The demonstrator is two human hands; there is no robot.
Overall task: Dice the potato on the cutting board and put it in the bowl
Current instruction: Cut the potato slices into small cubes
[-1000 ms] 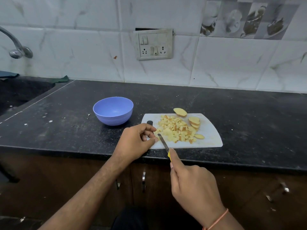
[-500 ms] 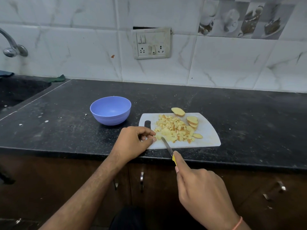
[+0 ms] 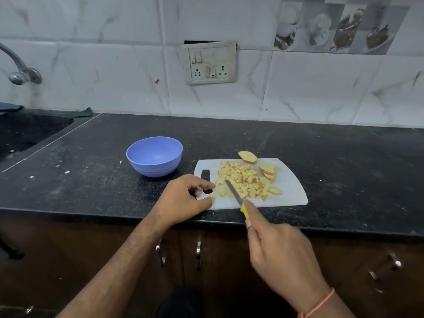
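— Where's the potato?

— Middle of the frame, on the white cutting board (image 3: 291,191) that lies on the black tabletop (image 3: 344,168). Most of it is a heap of diced potato (image 3: 243,180); a few uncut potato slices (image 3: 267,169) lie at the heap's upper right, one of them over the board's far edge.

— And the bowl?

— The blue bowl (image 3: 154,157) stands on the tabletop just left of the board, nothing showing inside it.

— What are the hands doing?

— The left hand (image 3: 183,198) rests at the board's left end beside the handle slot, fingers curled, pinching a small potato piece (image 3: 213,196) between thumb and forefinger. The right hand (image 3: 280,253), lower right of the frame, is clamped on the yellow handle of a knife (image 3: 234,192), whose blade slants up-left into the near side of the heap.
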